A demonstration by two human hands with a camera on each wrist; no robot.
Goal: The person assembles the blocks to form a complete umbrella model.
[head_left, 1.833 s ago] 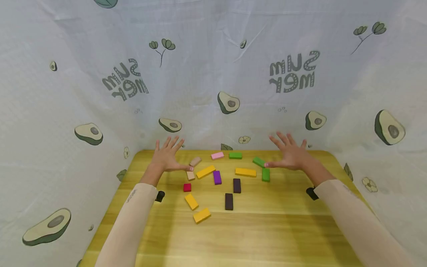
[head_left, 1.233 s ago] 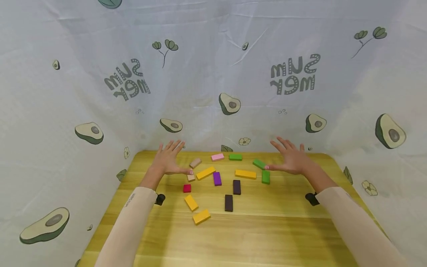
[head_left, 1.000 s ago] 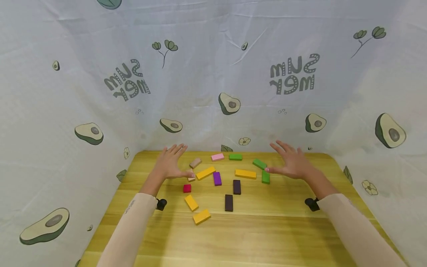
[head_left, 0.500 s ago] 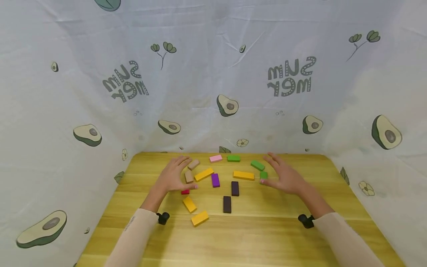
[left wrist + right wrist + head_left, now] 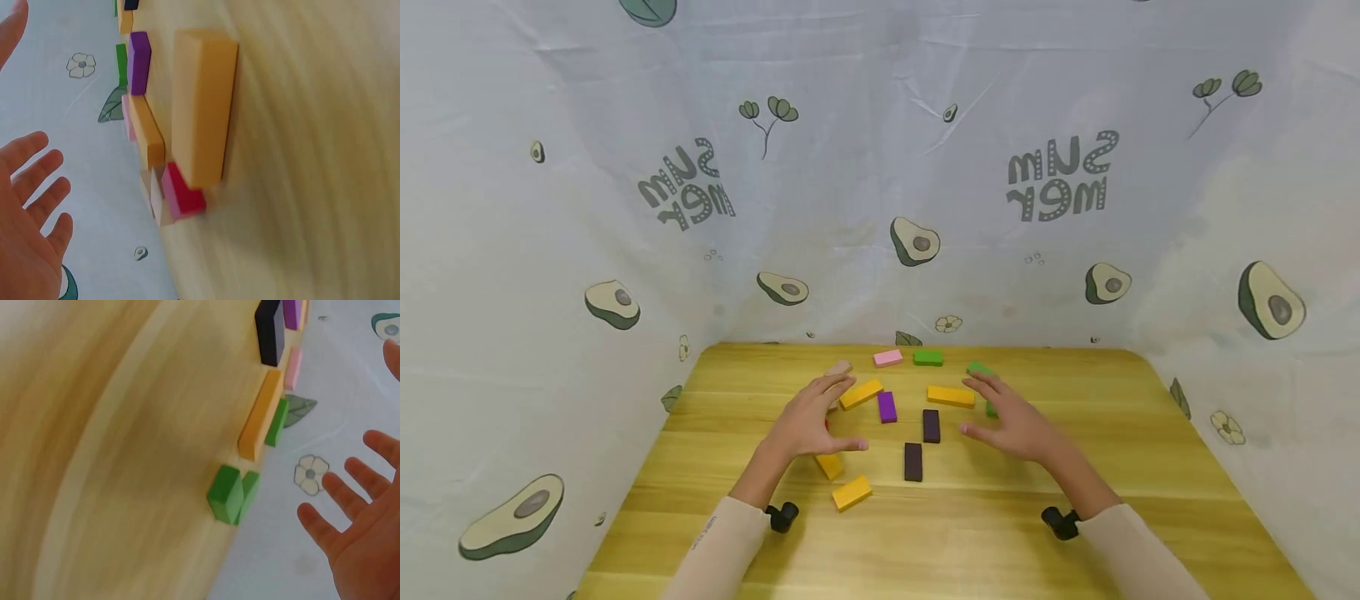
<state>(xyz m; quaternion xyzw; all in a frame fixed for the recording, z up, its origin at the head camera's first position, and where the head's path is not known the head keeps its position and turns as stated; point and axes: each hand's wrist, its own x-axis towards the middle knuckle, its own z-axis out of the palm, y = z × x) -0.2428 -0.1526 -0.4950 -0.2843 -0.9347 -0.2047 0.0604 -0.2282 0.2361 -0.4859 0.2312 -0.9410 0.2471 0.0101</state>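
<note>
My left hand point(image 5: 811, 423) hovers over the left group of blocks with fingers spread, holding nothing. It partly hides a red block point(image 5: 182, 192), a tan block point(image 5: 838, 367) and a yellow block point(image 5: 830, 465). Another yellow block point(image 5: 852, 493) lies nearer the front. My right hand point(image 5: 1015, 422), also bare with thumb and fingers apart, is above the right side. Beneath it are green blocks point(image 5: 225, 494), one partly covered in the head view. Between the hands lie a purple block point(image 5: 887, 407), two dark blocks point(image 5: 931, 426) and two long yellow blocks point(image 5: 951, 397).
A pink block point(image 5: 888, 357) and a green block point(image 5: 928, 357) lie along the back edge of the wooden table point(image 5: 970, 533). A white curtain point(image 5: 835, 183) printed with avocados encloses the table at the back and sides. Small black cameras point(image 5: 1060, 523) are on both wrists.
Both hands have come down from the back edge toward the front and inward to the middle, nearer each other. The blocks stay where they were; the head view shifted slightly.
</note>
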